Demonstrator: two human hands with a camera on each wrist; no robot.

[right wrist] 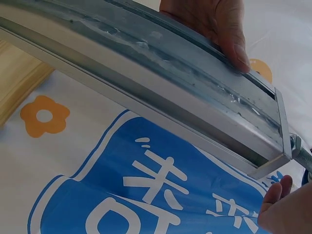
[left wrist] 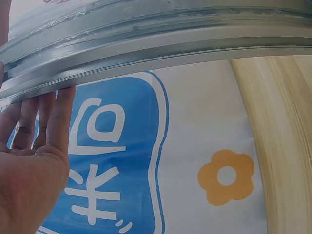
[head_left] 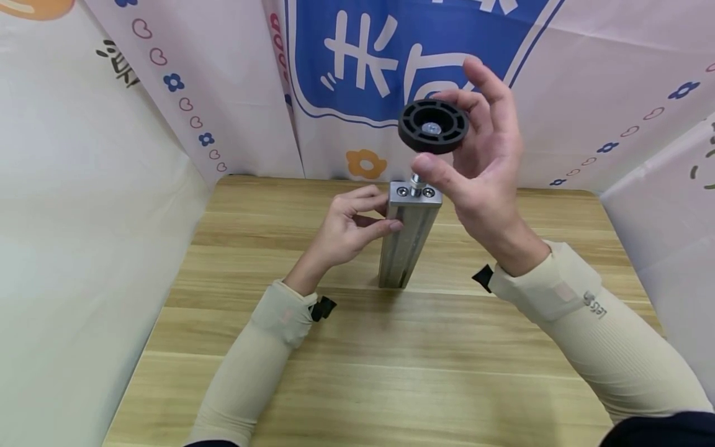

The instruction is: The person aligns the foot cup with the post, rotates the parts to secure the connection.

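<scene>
An aluminium profile (head_left: 408, 242) stands upright on the table, with a metal end plate (head_left: 414, 194) and two screws on top. A threaded stem with a nut (head_left: 416, 181) rises from that plate and carries a black round levelling foot (head_left: 433, 143). My left hand (head_left: 352, 226) grips the profile near its upper end, thumb on the near face and fingers round the left side. Around the levelling foot, my right hand (head_left: 491, 149) has its thumb at the near rim and a finger at the far rim; another finger points up. In the right wrist view the profile (right wrist: 161, 83) crosses diagonally.
The wooden table (head_left: 335, 385) extends under both forearms. Behind it hangs a printed cloth (head_left: 246, 124) with a blue panel and an orange flower (head_left: 366, 164). White cloth walls (head_left: 84, 217) stand at both sides. Small black devices (head_left: 323, 308) sit at both wrists.
</scene>
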